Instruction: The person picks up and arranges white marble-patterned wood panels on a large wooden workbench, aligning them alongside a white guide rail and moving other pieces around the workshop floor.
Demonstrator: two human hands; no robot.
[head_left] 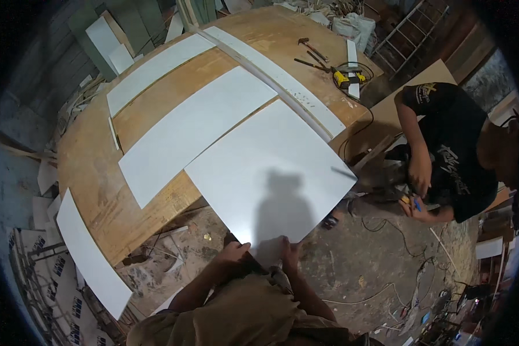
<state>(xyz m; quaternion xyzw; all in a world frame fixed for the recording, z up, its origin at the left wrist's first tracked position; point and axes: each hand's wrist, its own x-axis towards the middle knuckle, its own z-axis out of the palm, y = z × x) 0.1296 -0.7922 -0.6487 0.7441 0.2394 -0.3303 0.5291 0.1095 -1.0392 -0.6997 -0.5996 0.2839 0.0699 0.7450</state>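
A large white panel (271, 155) lies partly on the wooden worktable and juts over its near edge toward me. My left hand (235, 252) grips the panel's near left edge, fingers underneath and thumb on top. On the near right edge, my right hand (290, 251) holds the same panel; its fingers are partly hidden below it. My shadow falls across the white surface. Another white panel (196, 127) lies flat just left of the held one, its edge close alongside. Beyond them runs a long narrow white strip with a raised edge (282, 81).
On the worktable (92, 167) are a further white panel (155, 72), a hammer (313, 49) and a yellow-black power tool (346, 79) with a cord. To the right a co-worker in a black shirt (461, 144) handles something. A white board (92, 254) leans at left; offcuts and cords litter the floor.
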